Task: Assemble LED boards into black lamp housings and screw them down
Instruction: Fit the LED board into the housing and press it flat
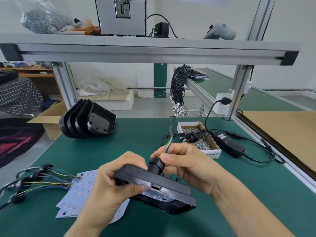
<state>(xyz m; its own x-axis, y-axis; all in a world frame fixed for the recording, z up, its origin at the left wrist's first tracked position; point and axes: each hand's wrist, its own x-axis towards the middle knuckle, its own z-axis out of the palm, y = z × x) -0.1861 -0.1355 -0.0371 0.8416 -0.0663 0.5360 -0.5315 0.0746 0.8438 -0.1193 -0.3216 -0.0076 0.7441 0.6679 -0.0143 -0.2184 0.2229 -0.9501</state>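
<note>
in the lower centre the left hand (pixel 109 183) clamps the housing (pixel 153 183), long axis running down-right; the right hand (pixel 181 161) pinches the wires (pixel 168 145) above its collar.

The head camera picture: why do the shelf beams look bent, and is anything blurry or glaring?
Head view: the wide-angle lens bows the shelf beam and splays the posts; lighting is soft and even, with only faint shadows; a mild sheen shows on the stacked housings; hands and the held housing look slightly soft.
</note>
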